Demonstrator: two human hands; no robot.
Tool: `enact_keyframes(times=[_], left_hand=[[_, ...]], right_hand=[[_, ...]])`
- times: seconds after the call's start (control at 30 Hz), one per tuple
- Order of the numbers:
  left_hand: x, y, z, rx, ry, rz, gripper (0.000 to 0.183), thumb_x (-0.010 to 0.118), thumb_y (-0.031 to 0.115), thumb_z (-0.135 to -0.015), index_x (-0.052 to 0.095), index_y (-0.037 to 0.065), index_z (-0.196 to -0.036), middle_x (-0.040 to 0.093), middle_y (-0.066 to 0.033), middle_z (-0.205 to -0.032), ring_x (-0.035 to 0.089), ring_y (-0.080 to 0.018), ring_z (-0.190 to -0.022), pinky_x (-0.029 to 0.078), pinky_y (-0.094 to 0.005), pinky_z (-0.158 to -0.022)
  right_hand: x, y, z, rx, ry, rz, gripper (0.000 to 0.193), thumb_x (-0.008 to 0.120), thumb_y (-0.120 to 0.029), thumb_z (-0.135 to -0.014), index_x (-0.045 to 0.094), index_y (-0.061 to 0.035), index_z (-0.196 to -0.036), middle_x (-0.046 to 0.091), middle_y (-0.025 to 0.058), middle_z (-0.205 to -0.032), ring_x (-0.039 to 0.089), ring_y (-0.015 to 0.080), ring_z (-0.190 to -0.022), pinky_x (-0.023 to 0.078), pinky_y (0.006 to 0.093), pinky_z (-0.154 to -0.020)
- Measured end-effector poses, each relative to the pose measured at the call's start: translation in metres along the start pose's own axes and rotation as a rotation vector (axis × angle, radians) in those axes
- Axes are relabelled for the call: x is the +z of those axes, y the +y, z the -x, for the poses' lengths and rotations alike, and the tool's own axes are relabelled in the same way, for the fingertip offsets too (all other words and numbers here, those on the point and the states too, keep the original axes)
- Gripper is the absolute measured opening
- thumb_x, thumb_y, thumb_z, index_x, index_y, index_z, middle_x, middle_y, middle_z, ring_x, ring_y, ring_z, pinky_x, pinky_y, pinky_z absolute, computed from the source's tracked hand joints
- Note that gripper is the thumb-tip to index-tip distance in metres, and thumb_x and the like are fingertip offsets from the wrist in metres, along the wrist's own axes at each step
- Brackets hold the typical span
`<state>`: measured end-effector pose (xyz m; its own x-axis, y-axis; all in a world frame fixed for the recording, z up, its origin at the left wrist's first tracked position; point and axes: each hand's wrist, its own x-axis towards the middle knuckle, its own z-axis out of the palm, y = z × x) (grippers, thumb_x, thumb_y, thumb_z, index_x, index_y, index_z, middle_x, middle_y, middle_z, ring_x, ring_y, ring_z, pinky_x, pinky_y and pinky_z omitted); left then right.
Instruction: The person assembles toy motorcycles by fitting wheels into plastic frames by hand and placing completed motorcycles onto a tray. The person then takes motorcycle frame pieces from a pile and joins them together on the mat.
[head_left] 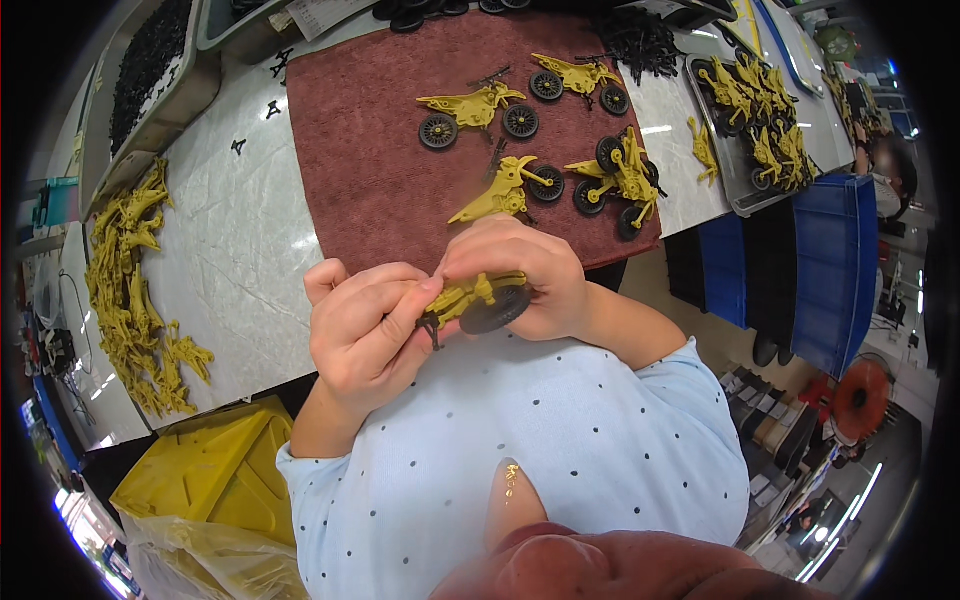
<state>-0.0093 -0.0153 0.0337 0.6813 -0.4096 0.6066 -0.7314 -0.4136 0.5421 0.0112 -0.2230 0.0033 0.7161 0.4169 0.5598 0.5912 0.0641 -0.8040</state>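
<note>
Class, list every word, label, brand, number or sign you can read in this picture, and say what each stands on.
Readable texts: none.
White paper sheet at the top edge: faint print, too small and blurred to read.
Yellow toy motorcycle in the left hand and right hand: no lettering can be made out.
Blue crate at right: no lettering can be made out.

Table pale grey, marbled — beige floor to right — round reddish fan, lit strip lights lower right
</note>
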Motion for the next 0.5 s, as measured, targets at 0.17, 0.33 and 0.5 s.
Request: enact_keyframes(times=[0.17, 0.33, 0.5], left_hand=[[-0.0015, 0.0004, -0.0011, 0.025, 0.0, 0.03, 0.051, 0.073, 0.005, -0.049, 0.069, 0.0, -0.1, 0.066, -0.0045, -0.08, 0.066, -0.019, -0.077, 0.024, -0.0333, -0.067], [-0.0045, 0.0004, -0.0034, 0.023, -0.009, 0.031, 0.047, 0.076, 0.006, -0.054, 0.069, 0.0, -0.1, 0.067, -0.0037, -0.081, 0.066, -0.0185, -0.076, 0.023, -0.0331, -0.067], [-0.0058, 0.0037, 0.0003, 0.058, -0.013, -0.021, 0.04, 0.075, 0.011, -0.062, 0.069, 0.001, -0.1, 0.066, -0.0045, -0.08, 0.067, -0.0227, -0.075, 0.025, -0.0343, -0.069]], right_hand=[[0.0011, -0.0063, 0.0015, 0.022, 0.018, 0.007, 0.044, 0.085, -0.01, -0.068, 0.064, -0.0024, -0.106, 0.066, 0.0108, -0.097, 0.065, 0.0269, -0.091, 0.049, 0.0356, -0.079], [0.0039, -0.0044, 0.0007, -0.02, 0.046, 0.017, 0.043, 0.084, -0.009, -0.069, 0.064, -0.0028, -0.106, 0.066, 0.0091, -0.097, 0.065, 0.0261, -0.088, 0.048, 0.0356, -0.078], [0.005, -0.0039, 0.0009, -0.097, 0.029, 0.032, 0.044, 0.085, -0.013, -0.068, 0.063, -0.0037, -0.105, 0.065, 0.0093, -0.097, 0.066, 0.026, -0.088, 0.048, 0.0353, -0.076]])
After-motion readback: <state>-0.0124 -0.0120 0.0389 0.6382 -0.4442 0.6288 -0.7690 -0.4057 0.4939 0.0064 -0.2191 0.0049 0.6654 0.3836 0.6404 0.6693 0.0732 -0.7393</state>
